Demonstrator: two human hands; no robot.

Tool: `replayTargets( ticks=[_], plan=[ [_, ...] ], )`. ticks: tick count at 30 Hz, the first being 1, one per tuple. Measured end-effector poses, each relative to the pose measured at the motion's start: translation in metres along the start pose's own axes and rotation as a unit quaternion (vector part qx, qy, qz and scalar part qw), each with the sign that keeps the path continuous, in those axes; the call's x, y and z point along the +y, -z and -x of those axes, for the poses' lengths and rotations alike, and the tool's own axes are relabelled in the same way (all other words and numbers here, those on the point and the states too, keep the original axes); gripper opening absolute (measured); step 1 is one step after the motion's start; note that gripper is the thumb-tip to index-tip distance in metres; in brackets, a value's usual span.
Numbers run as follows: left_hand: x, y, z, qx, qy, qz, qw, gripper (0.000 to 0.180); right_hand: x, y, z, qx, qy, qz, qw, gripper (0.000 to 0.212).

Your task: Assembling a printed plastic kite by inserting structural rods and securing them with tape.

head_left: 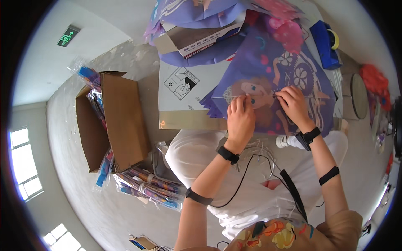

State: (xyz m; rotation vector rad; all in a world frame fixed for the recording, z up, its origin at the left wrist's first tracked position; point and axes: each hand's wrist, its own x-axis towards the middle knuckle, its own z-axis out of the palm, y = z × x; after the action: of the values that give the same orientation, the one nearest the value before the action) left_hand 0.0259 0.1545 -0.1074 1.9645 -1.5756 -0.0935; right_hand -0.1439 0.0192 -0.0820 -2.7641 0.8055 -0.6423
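Left fingers [239, 101] partly hide thin white line [264, 96]; red bundle [374, 81] at right blurred.

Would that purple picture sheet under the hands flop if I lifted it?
Probably, yes: the purple sheet looks thin, so it may bend easily. It's likely light for its size, being flat and wide. The thin pale strip across it looks straight, so it might add stiffness.

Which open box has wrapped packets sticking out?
The big brown box, left of the left hand; the smaller white-sided box beyond that hand shows none.
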Motion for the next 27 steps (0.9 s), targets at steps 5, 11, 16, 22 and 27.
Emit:
replayTargets(
  ticks=[5,11,16,22,27],
  plan=[
    [0.001,-0.001,-0.001,-0.002,-0.001,-0.003,1.0,0.046,0.002,0.003,-0.001,0.002,0.02,0.05,0.999,0.01],
    [0.0,0.001,-0.001,-0.016,0.009,0.008,1.0,0.041,0.017,0.005,0.006,0.002,0.007,0.051,0.999,0.009],
    [0.002,0.0,-0.002,-0.016,0.003,0.001,1.0,0.042,0.034,0.012,0.02,0.004,-0.018,0.04,0.999,0.01],
    [0.005,0.002,-0.003,-0.023,0.002,-0.006,1.0,0.04,0.042,0.018,0.027,0.005,-0.049,0.002,0.999,0.013],
    [0.005,0.002,-0.004,-0.024,-0.001,0.009,1.0,0.04,0.039,0.016,0.024,0.006,-0.039,-0.007,0.999,0.012]
  ],
)
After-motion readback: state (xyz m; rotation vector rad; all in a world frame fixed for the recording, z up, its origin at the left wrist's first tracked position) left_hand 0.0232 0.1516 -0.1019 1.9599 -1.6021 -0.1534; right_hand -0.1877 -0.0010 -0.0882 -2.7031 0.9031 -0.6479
